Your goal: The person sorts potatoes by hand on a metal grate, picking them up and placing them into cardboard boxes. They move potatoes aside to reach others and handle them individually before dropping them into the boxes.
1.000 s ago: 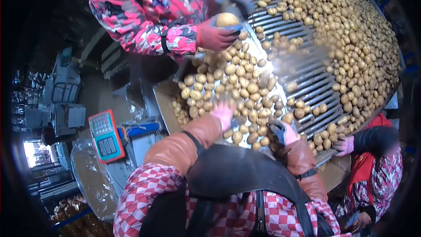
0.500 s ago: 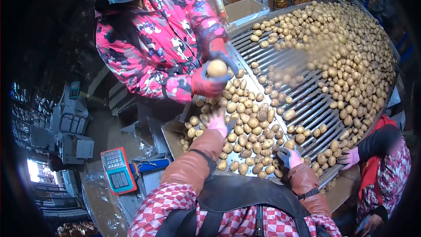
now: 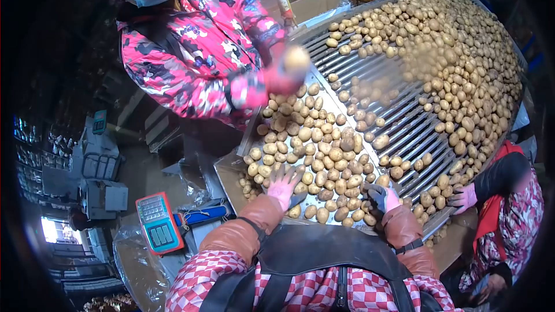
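My left hand [image 3: 284, 186], in a pink and grey glove, lies with its fingers spread at the lower left of the potatoes [image 3: 324, 156] on the metal tray [image 3: 332, 106]. Nothing shows in its grasp. At the right side of the same tray is my right hand [image 3: 382, 197], gloved in grey and pink. Its fingers reach down beside a few potatoes and are partly hidden, so whether they hold one cannot be made out.
A slatted metal rack [image 3: 413, 124] heaped with potatoes spans the right. Across the tray a co-worker [image 3: 191, 46] holds a potato [image 3: 297, 59]. Another co-worker's gloved hand [image 3: 463, 198] rests at the rack's right edge. A scale [image 3: 160, 223] stands lower left.
My left hand has moved down and slightly left, towards me. My right hand has shifted slightly up. The co-worker's potato has moved up and right, with the hands blurred.
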The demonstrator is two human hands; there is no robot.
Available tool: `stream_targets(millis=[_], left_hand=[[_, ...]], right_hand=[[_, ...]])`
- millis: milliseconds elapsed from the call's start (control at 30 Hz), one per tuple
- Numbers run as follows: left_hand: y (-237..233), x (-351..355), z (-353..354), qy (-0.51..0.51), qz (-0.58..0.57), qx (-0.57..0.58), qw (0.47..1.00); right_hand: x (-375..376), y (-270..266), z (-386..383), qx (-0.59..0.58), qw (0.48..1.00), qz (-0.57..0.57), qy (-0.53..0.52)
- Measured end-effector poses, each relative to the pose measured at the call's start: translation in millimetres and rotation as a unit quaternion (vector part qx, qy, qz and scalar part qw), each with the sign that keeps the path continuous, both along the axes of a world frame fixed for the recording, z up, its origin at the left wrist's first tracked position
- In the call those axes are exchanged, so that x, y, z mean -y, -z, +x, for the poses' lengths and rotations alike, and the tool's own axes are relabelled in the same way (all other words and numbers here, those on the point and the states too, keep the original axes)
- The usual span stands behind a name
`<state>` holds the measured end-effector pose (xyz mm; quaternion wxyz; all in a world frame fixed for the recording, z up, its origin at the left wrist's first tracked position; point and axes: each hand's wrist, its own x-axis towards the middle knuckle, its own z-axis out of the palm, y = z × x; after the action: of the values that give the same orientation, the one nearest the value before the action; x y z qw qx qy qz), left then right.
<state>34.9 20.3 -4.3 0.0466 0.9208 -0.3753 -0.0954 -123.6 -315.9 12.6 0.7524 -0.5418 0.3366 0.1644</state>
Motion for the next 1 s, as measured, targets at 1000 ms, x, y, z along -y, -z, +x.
stream_targets(millis=[1000], left_hand=[[8.0,-22.6,-12.5,-0.175,-0.030,-0.009,0.984]], right_hand=[[1.6,5.8,7.0,-0.018,1.000,0.005,-0.012]])
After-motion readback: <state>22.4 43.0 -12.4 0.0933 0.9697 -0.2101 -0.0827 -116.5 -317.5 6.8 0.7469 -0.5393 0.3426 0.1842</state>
